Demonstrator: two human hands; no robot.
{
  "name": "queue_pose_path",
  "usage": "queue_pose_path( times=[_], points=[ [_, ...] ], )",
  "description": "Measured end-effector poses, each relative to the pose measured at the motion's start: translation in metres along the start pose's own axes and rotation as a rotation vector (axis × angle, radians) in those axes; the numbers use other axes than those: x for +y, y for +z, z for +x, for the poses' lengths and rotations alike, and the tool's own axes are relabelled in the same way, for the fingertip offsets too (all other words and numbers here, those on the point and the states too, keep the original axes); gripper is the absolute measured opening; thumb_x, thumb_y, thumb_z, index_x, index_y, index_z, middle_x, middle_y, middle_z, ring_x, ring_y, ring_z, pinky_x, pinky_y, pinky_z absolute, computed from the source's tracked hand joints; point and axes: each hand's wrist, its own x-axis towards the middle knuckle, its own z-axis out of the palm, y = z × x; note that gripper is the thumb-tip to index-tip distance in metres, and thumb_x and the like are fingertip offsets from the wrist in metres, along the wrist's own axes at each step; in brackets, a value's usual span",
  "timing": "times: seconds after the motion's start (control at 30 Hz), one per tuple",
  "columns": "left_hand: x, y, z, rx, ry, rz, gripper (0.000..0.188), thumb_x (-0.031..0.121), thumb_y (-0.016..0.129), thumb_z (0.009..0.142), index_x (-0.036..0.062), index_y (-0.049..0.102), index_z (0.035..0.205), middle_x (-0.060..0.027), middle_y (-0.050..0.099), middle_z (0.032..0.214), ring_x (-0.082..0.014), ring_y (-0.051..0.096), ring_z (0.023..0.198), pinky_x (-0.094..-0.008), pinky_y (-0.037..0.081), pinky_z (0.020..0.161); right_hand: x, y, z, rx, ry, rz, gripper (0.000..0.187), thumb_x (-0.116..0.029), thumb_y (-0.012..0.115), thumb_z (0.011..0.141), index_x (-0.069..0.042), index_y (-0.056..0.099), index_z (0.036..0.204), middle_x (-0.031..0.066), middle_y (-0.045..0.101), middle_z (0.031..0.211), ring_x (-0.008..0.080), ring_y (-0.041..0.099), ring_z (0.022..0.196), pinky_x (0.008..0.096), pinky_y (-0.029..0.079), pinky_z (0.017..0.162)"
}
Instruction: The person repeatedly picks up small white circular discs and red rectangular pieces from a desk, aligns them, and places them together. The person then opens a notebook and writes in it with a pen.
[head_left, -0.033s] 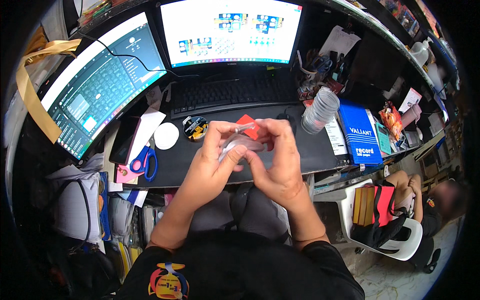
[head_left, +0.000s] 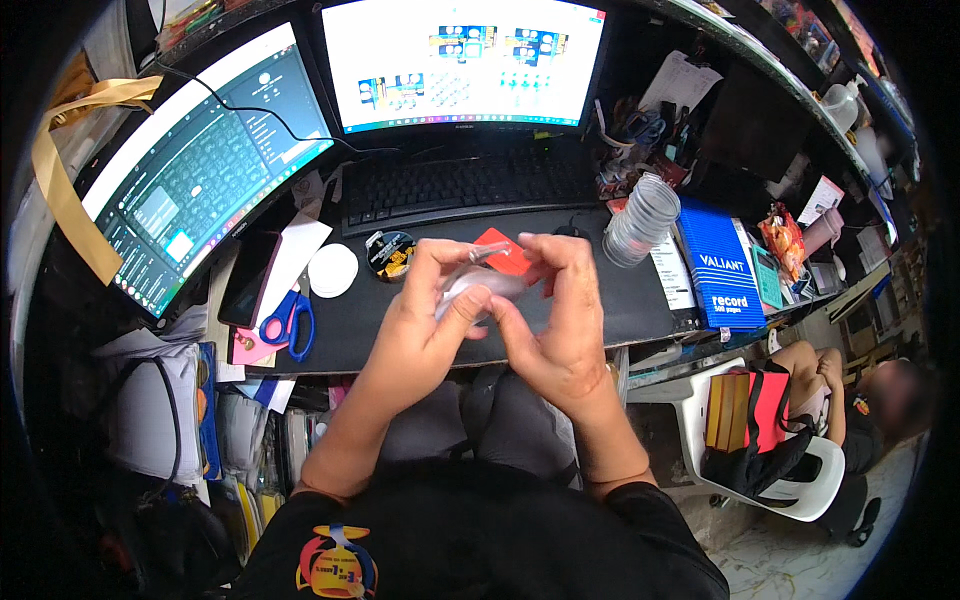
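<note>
Held between the hands (head_left: 425, 325), the clear piece (head_left: 490, 281) looks like thin, glossy plastic. Just beyond it, the red card (head_left: 512, 259) is smooth. Beneath them the bench (head_left: 345, 325) has a dark, mostly matt top. To their left lie a matt white disc (head_left: 333, 271) and scissors (head_left: 306, 318) with smooth plastic-looking handles; farther left, a gold ribbon (head_left: 66, 200) has a satiny sheen. To their right, the stacked cups (head_left: 640, 224) are glossy see-through plastic and the blue book (head_left: 714, 262) has a smooth cover.
</note>
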Motion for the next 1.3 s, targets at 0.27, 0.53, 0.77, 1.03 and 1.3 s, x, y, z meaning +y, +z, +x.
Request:
queue_pose_path(
  times=[0.27,0.53,0.77,1.03,1.3],
  points=[
    [0.004,-0.01,0.005,0.002,-0.081,-0.295,0.036,0.016,0.055,0.097,0.0035,0.043,0.129,-0.0108,0.055,0.122,-0.0148,0.061,0.101,-0.0265,0.06,0.068,0.005,0.008,-0.008,0.111,0.589,0.834,0.012,-0.005,0.072,0.083,0.001,0.065,0.09,0.0035,0.06,0.079,0.0072,0.055,0.061,0.0199,0.044,0.054],
    [0.015,-0.011,0.001,0.17,0.03,-0.134,0.032,0.013,0.06,0.094,-0.0043,0.056,0.121,-0.0142,0.066,0.11,-0.0114,0.065,0.09,-0.0189,0.055,0.064,0.003,0.0,-0.01,0.179,0.576,0.866,0.019,-0.009,0.071,0.087,0.003,0.066,0.1,0.005,0.065,0.079,0.0055,0.057,0.058,0.0174,0.044,0.049],
    [0.024,-0.009,-0.002,0.2,0.048,-0.095,0.027,0.009,0.06,0.093,-0.0075,0.059,0.115,-0.0175,0.067,0.108,-0.0137,0.068,0.082,-0.0198,0.057,0.058,-0.004,-0.001,-0.012,0.225,0.5,0.82,0.019,-0.006,0.069,0.088,0.005,0.066,0.103,0.0069,0.063,0.084,0.0065,0.058,0.058,0.0171,0.045,0.048],
    [0.031,-0.014,-0.005,0.141,0.035,-0.108,0.029,0.01,0.061,0.093,-0.0063,0.059,0.117,-0.0142,0.069,0.105,-0.0123,0.068,0.086,-0.018,0.054,0.062,-0.01,-0.003,-0.013,0.227,0.428,0.72,0.02,-0.006,0.065,0.09,0.008,0.065,0.105,0.0114,0.063,0.08,0.0119,0.058,0.052,0.021,0.046,0.044],
    [0.032,-0.015,-0.007,0.111,0.072,-0.094,0.028,0.01,0.06,0.094,-0.0062,0.059,0.117,-0.0148,0.068,0.109,-0.0126,0.068,0.086,-0.0181,0.054,0.062,-0.014,-0.006,-0.015,0.226,0.411,0.755,0.017,-0.005,0.067,0.089,0.006,0.067,0.102,0.0102,0.063,0.085,0.0091,0.06,0.059,0.0186,0.047,0.049]
  ],
)
